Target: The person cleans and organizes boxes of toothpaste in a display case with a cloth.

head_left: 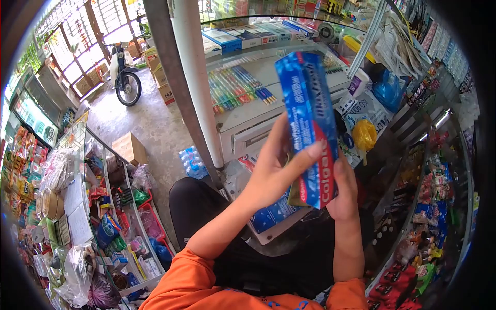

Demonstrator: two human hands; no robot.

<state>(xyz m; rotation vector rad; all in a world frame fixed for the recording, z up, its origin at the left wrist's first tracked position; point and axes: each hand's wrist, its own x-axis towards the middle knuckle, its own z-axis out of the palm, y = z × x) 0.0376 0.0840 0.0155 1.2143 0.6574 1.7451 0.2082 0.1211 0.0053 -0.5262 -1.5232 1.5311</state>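
A blue and red Colgate toothpaste box point(305, 103) is held up at a tilt before me in the head view; it may be more than one box together. My left hand point(279, 168) grips it from the left, thumb across its front and fingers partly hidden behind. On the lower right edge, my right hand point(343, 188) is closed around the box, with most of its fingers out of sight. Below the hands, another blue package point(274, 213) lies near my lap, partly covered by my left forearm.
Pens point(240, 88) lie in rows in the glass counter ahead. Snack packets point(434, 206) fill the right-hand shelves. At left stands a glass case with an open notebook point(77, 212) on top. A cardboard box point(129, 148) and bottled water point(192, 161) sit on the floor; a motorbike point(126, 77) stands beyond.
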